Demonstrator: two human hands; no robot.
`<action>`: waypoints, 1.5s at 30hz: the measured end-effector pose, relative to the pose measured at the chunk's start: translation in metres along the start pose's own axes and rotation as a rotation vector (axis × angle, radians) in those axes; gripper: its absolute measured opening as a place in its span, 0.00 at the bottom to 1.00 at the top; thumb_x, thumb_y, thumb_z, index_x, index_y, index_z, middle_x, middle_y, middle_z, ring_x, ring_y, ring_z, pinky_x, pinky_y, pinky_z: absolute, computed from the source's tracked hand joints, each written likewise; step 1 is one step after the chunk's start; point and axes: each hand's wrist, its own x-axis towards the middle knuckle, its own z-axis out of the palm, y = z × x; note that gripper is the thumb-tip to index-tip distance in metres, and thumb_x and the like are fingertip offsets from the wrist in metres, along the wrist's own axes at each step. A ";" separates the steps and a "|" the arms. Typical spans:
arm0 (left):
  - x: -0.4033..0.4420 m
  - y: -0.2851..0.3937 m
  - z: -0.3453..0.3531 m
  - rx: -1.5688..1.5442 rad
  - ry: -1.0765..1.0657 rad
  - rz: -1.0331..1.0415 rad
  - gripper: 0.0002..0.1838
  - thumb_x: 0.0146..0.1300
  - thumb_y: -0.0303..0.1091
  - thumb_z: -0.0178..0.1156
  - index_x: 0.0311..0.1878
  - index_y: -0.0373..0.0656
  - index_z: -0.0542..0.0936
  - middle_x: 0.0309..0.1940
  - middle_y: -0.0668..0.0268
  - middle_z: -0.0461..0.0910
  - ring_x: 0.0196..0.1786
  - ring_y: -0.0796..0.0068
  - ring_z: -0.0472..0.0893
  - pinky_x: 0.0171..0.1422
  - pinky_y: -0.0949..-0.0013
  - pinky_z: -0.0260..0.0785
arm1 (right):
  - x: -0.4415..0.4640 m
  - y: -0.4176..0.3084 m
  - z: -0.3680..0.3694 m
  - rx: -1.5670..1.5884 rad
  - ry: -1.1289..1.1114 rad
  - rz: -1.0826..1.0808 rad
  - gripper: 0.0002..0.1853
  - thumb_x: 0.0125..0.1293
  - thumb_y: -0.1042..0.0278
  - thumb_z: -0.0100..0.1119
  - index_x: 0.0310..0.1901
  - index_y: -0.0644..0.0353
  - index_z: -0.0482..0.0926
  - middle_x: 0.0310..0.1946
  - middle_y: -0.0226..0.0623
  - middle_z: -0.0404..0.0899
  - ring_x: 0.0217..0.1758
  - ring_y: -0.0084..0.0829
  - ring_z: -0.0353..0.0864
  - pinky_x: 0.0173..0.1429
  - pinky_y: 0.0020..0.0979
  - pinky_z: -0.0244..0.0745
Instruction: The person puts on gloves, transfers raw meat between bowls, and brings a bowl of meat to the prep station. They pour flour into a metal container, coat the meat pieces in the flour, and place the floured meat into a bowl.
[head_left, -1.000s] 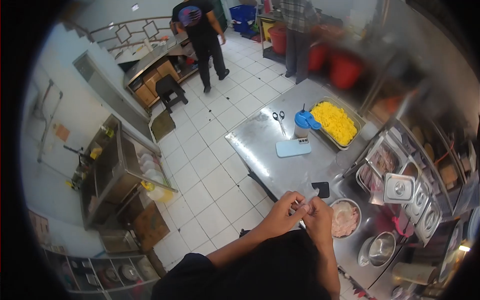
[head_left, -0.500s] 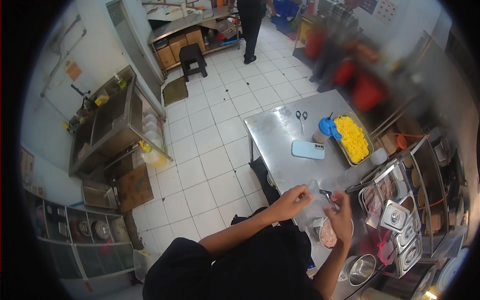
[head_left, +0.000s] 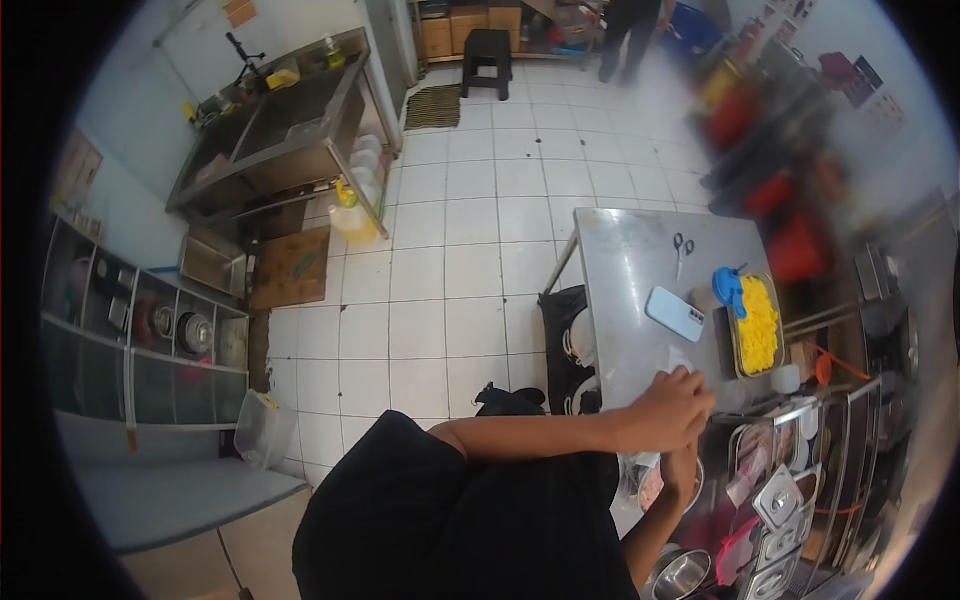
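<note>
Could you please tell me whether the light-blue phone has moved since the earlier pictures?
No: the phone shows no shift on the steel table; it lies near the scissors as before.

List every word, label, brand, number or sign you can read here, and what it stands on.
No text can be read.
White wall sheet, upper right: marks too small and blurred to read.
Orange wall sheet, upper left: nothing legible.
Brown floor board: green mark, too blurred to read.
Pale blue phone: no lettering legible.

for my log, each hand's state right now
Left hand: closed, clear thin plastic beside it; hold can't be told.
Right hand: partly hidden by left, can't be told.
</note>
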 end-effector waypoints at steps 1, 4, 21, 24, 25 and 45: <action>-0.006 0.002 0.003 0.093 0.002 0.065 0.09 0.62 0.37 0.60 0.43 0.44 0.78 0.46 0.58 0.72 0.49 0.53 0.71 0.52 0.52 0.63 | 0.003 0.004 0.003 0.127 -0.005 0.090 0.20 0.77 0.58 0.48 0.61 0.64 0.69 0.57 0.41 0.73 0.59 0.33 0.73 0.64 0.34 0.70; -0.023 -0.002 0.018 0.050 0.026 0.136 0.13 0.60 0.36 0.60 0.45 0.42 0.78 0.50 0.53 0.72 0.56 0.51 0.70 0.57 0.47 0.62 | 0.009 0.024 -0.006 0.716 0.062 0.281 0.26 0.77 0.53 0.47 0.67 0.63 0.63 0.67 0.47 0.66 0.69 0.44 0.68 0.72 0.46 0.67; -0.017 0.004 0.006 -0.187 -0.063 0.055 0.06 0.68 0.30 0.54 0.42 0.37 0.73 0.37 0.52 0.74 0.41 0.47 0.78 0.42 0.54 0.73 | 0.048 -0.005 0.034 1.072 0.173 0.207 0.43 0.70 0.24 0.30 0.78 0.42 0.47 0.78 0.41 0.49 0.76 0.60 0.57 0.67 0.66 0.65; -0.020 -0.001 0.010 -0.262 -0.115 0.051 0.06 0.69 0.30 0.53 0.41 0.37 0.72 0.37 0.52 0.74 0.42 0.46 0.78 0.45 0.52 0.71 | 0.049 0.011 0.028 1.226 0.127 0.159 0.42 0.69 0.23 0.32 0.79 0.32 0.43 0.79 0.39 0.44 0.75 0.61 0.55 0.65 0.71 0.63; -0.021 0.000 0.011 -0.295 -0.154 0.071 0.06 0.69 0.30 0.53 0.42 0.37 0.71 0.37 0.52 0.74 0.42 0.46 0.78 0.46 0.52 0.71 | 0.052 0.014 0.027 1.272 0.114 0.168 0.42 0.67 0.20 0.34 0.78 0.25 0.41 0.80 0.37 0.42 0.75 0.60 0.55 0.65 0.75 0.61; -0.058 0.033 0.047 -0.332 -0.760 0.400 0.12 0.64 0.28 0.55 0.49 0.37 0.70 0.41 0.55 0.73 0.42 0.51 0.80 0.44 0.55 0.74 | -0.002 0.001 -0.010 1.562 0.231 0.000 0.44 0.71 0.32 0.44 0.77 0.54 0.51 0.76 0.45 0.57 0.75 0.55 0.60 0.73 0.61 0.59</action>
